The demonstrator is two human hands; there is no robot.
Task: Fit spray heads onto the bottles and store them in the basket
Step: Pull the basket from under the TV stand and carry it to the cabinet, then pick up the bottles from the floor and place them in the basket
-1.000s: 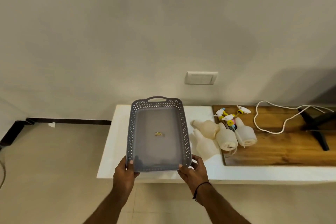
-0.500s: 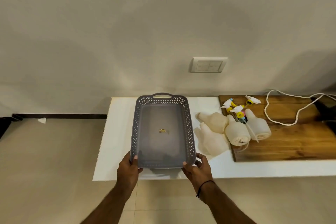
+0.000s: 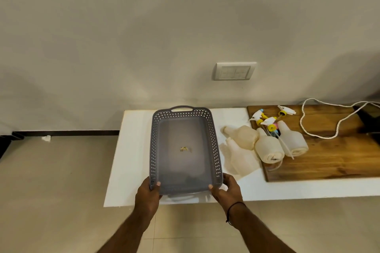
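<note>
Both hands: left hand [image 3: 148, 194] and right hand [image 3: 227, 190] each closed on a near corner of the basket [image 3: 153, 144], thumbs over the rim.
Basket position: over the near edge of the white worktop [image 3: 133, 150], toward its left end; cannot tell if it rests flat or is just lifted.
Basket contents: no bottles; only a small yellowish scrap [image 3: 184, 149] on its floor.
Bottles: four pale bottles [image 3: 268, 147] lying on their sides just right of the basket, straddling the left edge of the wooden board [image 3: 339, 154]; none capped.
Spray heads: loose cluster of spray heads [image 3: 267, 120] at the far-left corner of the board, touching the bottle necks.
Other: white cord [image 3: 320, 127] on the board, clear of the bottles.
Progress (judged): nothing fitted, nothing stored; all fitting and storing remains.
</note>
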